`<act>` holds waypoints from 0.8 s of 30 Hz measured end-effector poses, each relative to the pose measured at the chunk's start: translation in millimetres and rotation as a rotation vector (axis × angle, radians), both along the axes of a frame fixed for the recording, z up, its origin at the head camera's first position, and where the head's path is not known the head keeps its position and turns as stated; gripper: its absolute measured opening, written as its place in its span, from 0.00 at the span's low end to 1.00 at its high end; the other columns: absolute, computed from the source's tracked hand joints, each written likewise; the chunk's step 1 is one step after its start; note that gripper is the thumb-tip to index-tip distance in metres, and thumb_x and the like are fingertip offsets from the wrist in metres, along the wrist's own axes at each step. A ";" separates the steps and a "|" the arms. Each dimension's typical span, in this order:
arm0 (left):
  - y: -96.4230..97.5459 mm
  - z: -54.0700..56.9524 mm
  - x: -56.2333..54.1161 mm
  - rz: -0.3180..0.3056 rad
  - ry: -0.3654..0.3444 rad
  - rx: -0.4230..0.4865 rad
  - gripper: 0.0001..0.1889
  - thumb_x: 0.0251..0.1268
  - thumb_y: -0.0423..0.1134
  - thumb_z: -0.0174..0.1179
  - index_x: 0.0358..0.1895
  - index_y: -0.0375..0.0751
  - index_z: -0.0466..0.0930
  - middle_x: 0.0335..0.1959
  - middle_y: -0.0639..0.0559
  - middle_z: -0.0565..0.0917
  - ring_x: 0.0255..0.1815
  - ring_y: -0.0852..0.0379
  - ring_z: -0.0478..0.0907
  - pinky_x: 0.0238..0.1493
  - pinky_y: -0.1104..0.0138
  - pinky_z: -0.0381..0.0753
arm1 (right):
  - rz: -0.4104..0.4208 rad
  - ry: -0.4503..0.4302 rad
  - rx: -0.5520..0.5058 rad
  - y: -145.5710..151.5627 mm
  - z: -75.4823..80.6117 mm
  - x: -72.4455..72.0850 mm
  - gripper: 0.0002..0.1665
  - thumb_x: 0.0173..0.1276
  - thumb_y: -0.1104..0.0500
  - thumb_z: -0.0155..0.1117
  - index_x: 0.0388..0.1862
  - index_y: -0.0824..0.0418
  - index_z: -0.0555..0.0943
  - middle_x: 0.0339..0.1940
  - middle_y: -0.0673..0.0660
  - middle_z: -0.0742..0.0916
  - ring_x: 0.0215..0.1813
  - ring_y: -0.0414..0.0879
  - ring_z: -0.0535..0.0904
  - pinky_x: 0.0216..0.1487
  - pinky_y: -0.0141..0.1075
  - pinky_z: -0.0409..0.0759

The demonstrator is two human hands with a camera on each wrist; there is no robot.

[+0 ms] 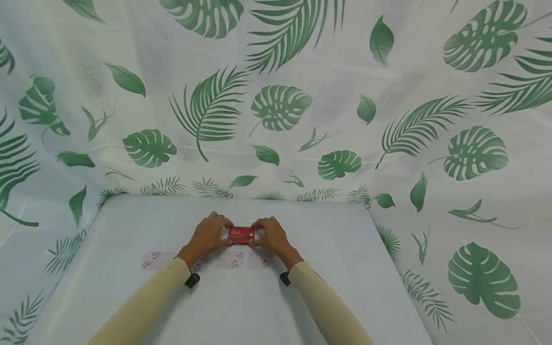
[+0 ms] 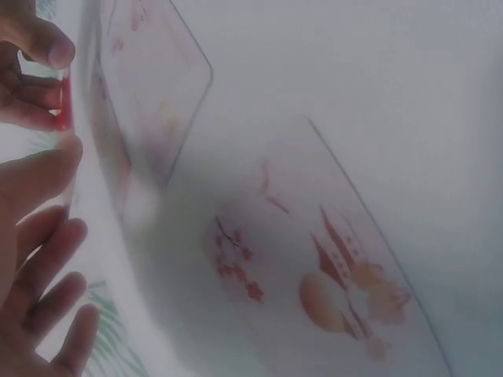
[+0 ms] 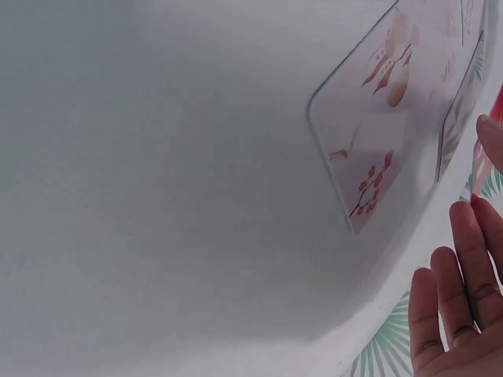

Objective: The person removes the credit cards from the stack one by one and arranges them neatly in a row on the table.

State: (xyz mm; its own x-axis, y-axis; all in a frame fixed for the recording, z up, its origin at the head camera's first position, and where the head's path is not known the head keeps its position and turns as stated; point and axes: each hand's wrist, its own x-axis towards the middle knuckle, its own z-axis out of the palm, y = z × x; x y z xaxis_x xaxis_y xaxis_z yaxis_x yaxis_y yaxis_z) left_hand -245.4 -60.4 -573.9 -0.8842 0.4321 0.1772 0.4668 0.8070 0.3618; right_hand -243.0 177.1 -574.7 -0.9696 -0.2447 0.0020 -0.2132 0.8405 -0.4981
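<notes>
A red card (image 1: 241, 235) with gold "VIP" lettering is held between the two hands, beyond a row of printed cards. My left hand (image 1: 210, 233) pinches its left end between thumb and fingers. At the opposite end, my right hand (image 1: 272, 238) pinches it the same way. From the left wrist, the red card (image 2: 66, 98) shows only as a thin strip by the fingers. The right wrist view catches part of the red card (image 3: 497, 110) at its edge, beside the right hand (image 3: 471, 275) with several fingers extended.
Pale pink cards with floral prints (image 1: 235, 259) lie in a row on the white table (image 1: 241, 306), nearer to me than the red card. The left forearm partly covers that row. A white curtain with green leaves (image 1: 280, 108) surrounds the table's back and sides.
</notes>
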 end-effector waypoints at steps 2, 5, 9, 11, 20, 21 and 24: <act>1.2 0.3 0.0 -0.008 0.017 0.011 0.27 0.44 0.51 0.78 0.50 0.48 0.84 0.43 0.55 0.82 0.46 0.55 0.70 0.48 0.57 0.72 | -0.003 0.005 -0.001 1.8 0.4 1.1 0.29 0.49 0.49 0.81 0.52 0.50 0.83 0.42 0.46 0.84 0.45 0.41 0.70 0.50 0.41 0.72; 3.6 0.5 0.1 -0.011 0.033 0.026 0.28 0.41 0.51 0.79 0.50 0.47 0.84 0.42 0.55 0.82 0.46 0.55 0.70 0.47 0.57 0.72 | -0.008 0.014 -0.009 4.0 0.8 2.9 0.29 0.49 0.49 0.81 0.52 0.50 0.83 0.42 0.47 0.84 0.46 0.42 0.70 0.50 0.41 0.72; 6.2 -0.6 1.2 0.000 0.036 0.027 0.28 0.40 0.51 0.79 0.49 0.47 0.84 0.40 0.55 0.81 0.45 0.55 0.70 0.47 0.58 0.73 | -0.009 0.024 -0.038 5.9 4.2 6.7 0.29 0.49 0.50 0.81 0.51 0.51 0.83 0.41 0.47 0.84 0.47 0.43 0.71 0.50 0.42 0.73; 7.2 -0.7 2.3 0.004 0.032 0.033 0.27 0.41 0.51 0.79 0.49 0.47 0.85 0.40 0.55 0.81 0.45 0.55 0.70 0.47 0.59 0.73 | -0.011 0.025 -0.049 7.0 5.8 8.8 0.29 0.50 0.49 0.81 0.52 0.50 0.83 0.41 0.47 0.84 0.47 0.43 0.72 0.50 0.42 0.73; 13.6 -3.8 6.0 0.005 0.052 0.069 0.27 0.41 0.51 0.79 0.47 0.47 0.85 0.39 0.56 0.81 0.45 0.56 0.70 0.47 0.59 0.73 | -0.035 0.034 -0.041 12.7 8.4 15.5 0.30 0.49 0.49 0.81 0.53 0.49 0.82 0.43 0.44 0.83 0.49 0.46 0.72 0.51 0.40 0.72; 14.3 -4.3 6.2 0.001 0.058 0.070 0.27 0.41 0.52 0.79 0.47 0.48 0.85 0.39 0.56 0.81 0.45 0.56 0.70 0.47 0.60 0.73 | -0.036 0.037 -0.037 13.6 8.4 16.4 0.30 0.49 0.49 0.81 0.53 0.49 0.82 0.43 0.44 0.83 0.49 0.45 0.72 0.52 0.40 0.72; 16.7 -3.8 7.4 -0.013 0.071 0.089 0.26 0.40 0.51 0.79 0.47 0.48 0.85 0.39 0.56 0.81 0.44 0.57 0.70 0.48 0.60 0.73 | -0.044 0.040 -0.041 16.3 9.2 19.6 0.31 0.49 0.49 0.81 0.53 0.49 0.82 0.44 0.45 0.82 0.49 0.45 0.71 0.52 0.41 0.72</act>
